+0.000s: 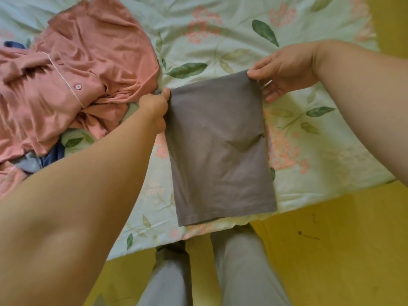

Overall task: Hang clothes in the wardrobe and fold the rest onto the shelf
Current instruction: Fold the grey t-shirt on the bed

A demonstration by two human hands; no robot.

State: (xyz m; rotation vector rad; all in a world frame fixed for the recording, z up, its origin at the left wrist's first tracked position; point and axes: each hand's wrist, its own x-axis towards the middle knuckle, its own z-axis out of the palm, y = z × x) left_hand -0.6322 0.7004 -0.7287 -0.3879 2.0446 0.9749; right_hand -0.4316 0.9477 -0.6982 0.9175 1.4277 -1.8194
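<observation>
We hold a grey garment [218,149] up by its two top corners, folded into a tall narrow panel with its stitched hem at the bottom. Our left hand [154,104] grips the top left corner, fingers curled in and the thumb pressed on the cloth. Our right hand [284,71] pinches the top right corner, the thumb on the front face and the fingers behind it. The cloth is drawn fairly flat between the hands, with a few soft creases near its middle. It hangs in front of the near edge of the bed [309,140], its hem just past that edge. We cannot tell whether it touches the bedding.

The bed wears a pale green cover printed with pink flowers and green leaves, and it carries the rest of the laundry. On its left part lies a pink shirt [77,69], crumpled and spread out, with white piping and a button showing along the front. It lies just beside our left hand. Blue cloth [55,153] peeks out from under the pink shirt's lower edge, and another dark blue scrap shows at the far left.

Below the bed we see a yellow floor [331,250] and our legs in grey trousers [240,268], standing close against the bed's edge.
</observation>
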